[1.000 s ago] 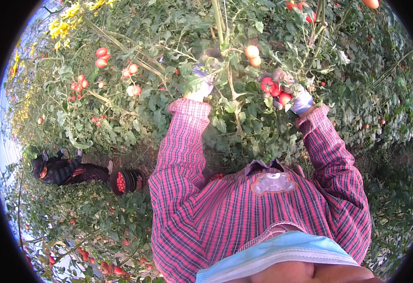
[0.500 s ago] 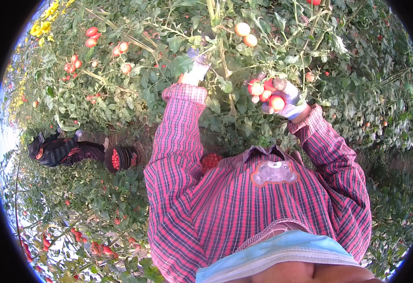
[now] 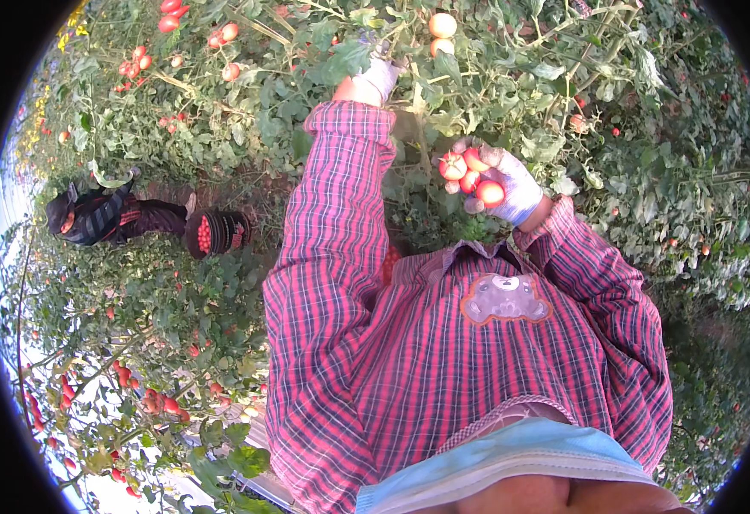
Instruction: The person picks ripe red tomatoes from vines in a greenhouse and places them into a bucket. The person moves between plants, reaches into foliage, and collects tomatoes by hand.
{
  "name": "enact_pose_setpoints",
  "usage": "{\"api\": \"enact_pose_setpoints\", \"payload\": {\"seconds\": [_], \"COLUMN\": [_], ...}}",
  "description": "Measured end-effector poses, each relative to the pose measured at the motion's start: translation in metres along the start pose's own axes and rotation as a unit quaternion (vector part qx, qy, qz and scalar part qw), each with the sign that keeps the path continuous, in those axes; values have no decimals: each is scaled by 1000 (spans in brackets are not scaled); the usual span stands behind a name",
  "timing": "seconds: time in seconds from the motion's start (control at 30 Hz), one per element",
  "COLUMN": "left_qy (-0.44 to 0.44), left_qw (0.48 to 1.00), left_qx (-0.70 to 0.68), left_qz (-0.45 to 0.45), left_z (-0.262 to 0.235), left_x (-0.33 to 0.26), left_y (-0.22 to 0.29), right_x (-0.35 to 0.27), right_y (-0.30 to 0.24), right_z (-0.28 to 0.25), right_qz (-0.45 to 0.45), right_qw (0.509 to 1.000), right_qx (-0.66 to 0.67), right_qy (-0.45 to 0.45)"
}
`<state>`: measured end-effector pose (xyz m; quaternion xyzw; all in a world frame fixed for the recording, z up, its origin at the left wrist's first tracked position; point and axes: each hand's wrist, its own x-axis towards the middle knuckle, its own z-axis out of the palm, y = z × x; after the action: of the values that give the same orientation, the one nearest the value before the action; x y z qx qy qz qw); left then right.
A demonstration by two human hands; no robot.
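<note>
Here's the white-gloved right hand [image 3: 514, 187], its grip wrapped round several glossy red tomatoes [image 3: 491, 194] at the leafy green vines' [image 3: 281, 111] near edge! Those look gathered; round pale-orange tomatoes [image 3: 443, 26] hang unpicked. White-gloved left hand [image 3: 378, 79]: leaf-hidden grip, can't tell.
</note>
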<state>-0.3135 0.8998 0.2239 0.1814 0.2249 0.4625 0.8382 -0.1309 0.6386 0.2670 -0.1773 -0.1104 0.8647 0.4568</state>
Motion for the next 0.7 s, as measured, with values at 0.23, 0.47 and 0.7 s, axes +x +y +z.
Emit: {"api": "enact_pose_setpoints", "payload": {"seconds": [0.23,0.47,0.7], "left_qy": [197,-4,41], "left_qw": [955,998,876], "left_qx": [209,-16,480], "left_qz": [72,-66,-16], "left_z": [33,-41,-138], "left_x": [-82,-177,-292], "left_y": [-27,-45,-94], "right_x": [-4,6,33], "right_y": [19,55,78], "right_z": [-17,-75,-133], "right_qz": [58,146,292], "right_qw": [998,985,918], "right_qx": [-17,18,-79], "right_qy": [35,85,256]}}
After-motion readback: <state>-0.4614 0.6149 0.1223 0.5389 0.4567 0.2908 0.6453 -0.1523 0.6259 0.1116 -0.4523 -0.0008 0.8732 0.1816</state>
